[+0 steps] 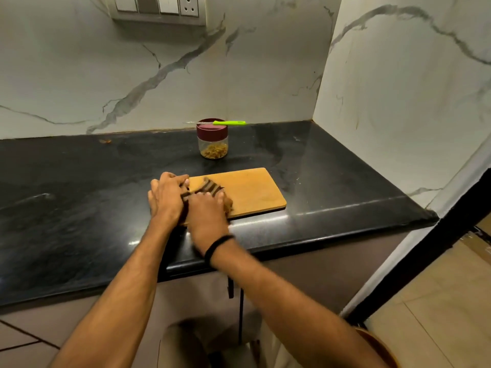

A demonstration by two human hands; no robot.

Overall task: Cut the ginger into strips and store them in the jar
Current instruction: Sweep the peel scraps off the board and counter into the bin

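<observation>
On the board [249,189] the left hand [167,200] grips the cloth [210,187], the right hand [208,216] is too blurred to tell; better wipe its left end with flat pressure

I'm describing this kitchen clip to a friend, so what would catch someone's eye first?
The left hand and right hand meet on a striped cloth over the wooden board near the counter's front edge. Behind stands a lidded jar holding ginger strips, with a green-handled knife seemingly across its lid.
</observation>
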